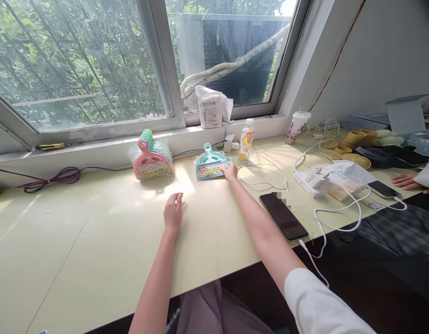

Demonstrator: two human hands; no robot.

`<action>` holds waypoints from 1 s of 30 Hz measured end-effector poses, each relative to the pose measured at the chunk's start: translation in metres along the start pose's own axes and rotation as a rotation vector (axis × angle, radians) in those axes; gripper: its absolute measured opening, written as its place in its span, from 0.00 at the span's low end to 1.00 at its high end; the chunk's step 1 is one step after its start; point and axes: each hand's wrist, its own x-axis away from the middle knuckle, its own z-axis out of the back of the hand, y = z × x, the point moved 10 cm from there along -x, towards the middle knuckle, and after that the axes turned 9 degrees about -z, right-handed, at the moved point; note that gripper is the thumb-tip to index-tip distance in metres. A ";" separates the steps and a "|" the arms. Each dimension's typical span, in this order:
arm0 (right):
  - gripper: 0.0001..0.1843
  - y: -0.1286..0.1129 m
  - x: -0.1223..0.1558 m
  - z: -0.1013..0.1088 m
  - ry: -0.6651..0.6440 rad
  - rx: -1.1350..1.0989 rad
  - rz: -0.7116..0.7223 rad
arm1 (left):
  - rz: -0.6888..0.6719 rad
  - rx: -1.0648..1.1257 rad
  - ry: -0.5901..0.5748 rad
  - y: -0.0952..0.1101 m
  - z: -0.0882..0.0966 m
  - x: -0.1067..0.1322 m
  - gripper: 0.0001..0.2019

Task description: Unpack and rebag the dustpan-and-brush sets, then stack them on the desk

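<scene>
My right hand (231, 172) reaches far across the pale yellow table (96, 241) and touches the right edge of a teal mini dustpan set (210, 163) in clear wrapping; its fingers are curled against the pack. My left hand (173, 212) lies flat on the table with fingers stretched out, holding nothing. A stack of several pink and teal dustpan sets (150, 157) leans by the window sill, to the left of the teal one.
A black phone (283, 215) lies right of my forearm. White cables and a charger block (316, 181), a drink bottle (246, 139), a paper cup (297, 126), a white packet (210, 109), coloured wires (50, 178). Another person's hand (407, 182) rests at far right.
</scene>
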 end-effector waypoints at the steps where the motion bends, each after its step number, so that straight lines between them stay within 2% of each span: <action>1: 0.23 0.001 -0.002 -0.002 0.031 0.028 -0.014 | 0.003 -0.009 -0.017 0.000 -0.001 0.000 0.18; 3: 0.24 0.005 -0.004 -0.001 0.135 0.126 -0.066 | 0.014 -0.018 -0.049 -0.001 -0.004 0.000 0.18; 9: 0.24 0.004 0.004 0.003 0.319 0.273 -0.066 | -0.013 -0.013 -0.095 -0.006 -0.012 -0.002 0.15; 15: 0.23 0.007 -0.002 0.021 0.384 0.299 -0.102 | -0.036 -0.006 -0.119 -0.007 -0.018 -0.003 0.13; 19: 0.22 0.011 -0.014 0.033 0.371 0.409 -0.137 | -0.038 -0.020 -0.134 -0.005 -0.019 -0.003 0.13; 27: 0.22 0.009 -0.015 0.049 0.495 0.472 -0.132 | -0.051 -0.045 -0.140 -0.006 -0.021 -0.003 0.13; 30: 0.23 0.009 -0.017 0.050 0.489 0.483 -0.129 | -0.061 -0.047 -0.148 -0.007 -0.022 -0.003 0.13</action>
